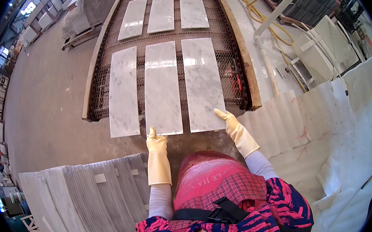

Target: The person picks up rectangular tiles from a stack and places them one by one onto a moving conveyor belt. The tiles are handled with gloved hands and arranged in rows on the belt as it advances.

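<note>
Left hand: gloved point(157, 145), right up against the middle slab point(165, 89), thumb over its near edge by the left corner; fingers mostly hidden, so no telling if it's clamped.
Right hand: gloved too point(235, 126), well apart from the left, thumb on the right slab point(202, 86) at its outer long edge, near corner; grip underneath out of sight.
Slabs' place: dead ahead of the hands, side by side, near ends jutting past the mesh conveyor point(228, 63).
Long axis: straight away from the body, along the belt.
Nearer hand: left for the middle slab, right for the right one.
</note>
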Available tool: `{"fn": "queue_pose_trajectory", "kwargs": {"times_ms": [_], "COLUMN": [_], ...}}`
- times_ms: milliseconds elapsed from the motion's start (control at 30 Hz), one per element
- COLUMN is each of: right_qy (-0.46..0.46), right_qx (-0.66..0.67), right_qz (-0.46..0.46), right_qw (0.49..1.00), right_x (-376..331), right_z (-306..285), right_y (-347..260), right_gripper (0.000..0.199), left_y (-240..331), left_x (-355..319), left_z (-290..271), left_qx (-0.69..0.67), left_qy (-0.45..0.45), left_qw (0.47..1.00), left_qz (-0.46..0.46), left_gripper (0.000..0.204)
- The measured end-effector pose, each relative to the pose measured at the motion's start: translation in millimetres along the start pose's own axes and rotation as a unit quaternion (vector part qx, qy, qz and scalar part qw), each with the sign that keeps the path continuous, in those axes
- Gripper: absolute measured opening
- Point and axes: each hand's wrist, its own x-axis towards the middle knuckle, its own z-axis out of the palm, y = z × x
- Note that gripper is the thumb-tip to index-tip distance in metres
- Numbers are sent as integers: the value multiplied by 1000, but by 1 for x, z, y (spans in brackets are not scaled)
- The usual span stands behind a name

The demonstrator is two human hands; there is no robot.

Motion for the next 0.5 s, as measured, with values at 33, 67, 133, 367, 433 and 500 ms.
{"fn": "queue_pose_trajectory", "kwargs": {"times_ms": [33, 67, 133, 367, 433, 500], "right_qy": [2, 5, 2, -10, 3, 9], "right_qx": [-1, 0, 0, 18, 21, 22], "right_qz": [1, 1, 4, 11, 6, 5], "right_qw": [1000, 1000, 1000, 1000, 1000, 1000], "right_x": [0, 0, -3, 2, 1, 1], "right_z": [-1, -3, 1, -6, -11, -12], "right_y": [-1, -2, -5, 2, 0, -1], "right_gripper": [48, 47, 47, 46, 45, 45], "left_y": [-3, -4, -5, -9, -10, -11], "left_x": [1, 1, 7, 9, -16, -34], "left_z": [12, 23, 25, 0, 41, 63], "left_qx": [-28, -51, -96, -10, -48, -79], "left_qy": [34, 55, 88, -23, 5, 7], "left_qw": [999, 997, 991, 996, 995, 994], "left_qz": [2, 1, 4, 86, 87, 71], "left_gripper": [40, 40, 41, 45, 43, 44]}}
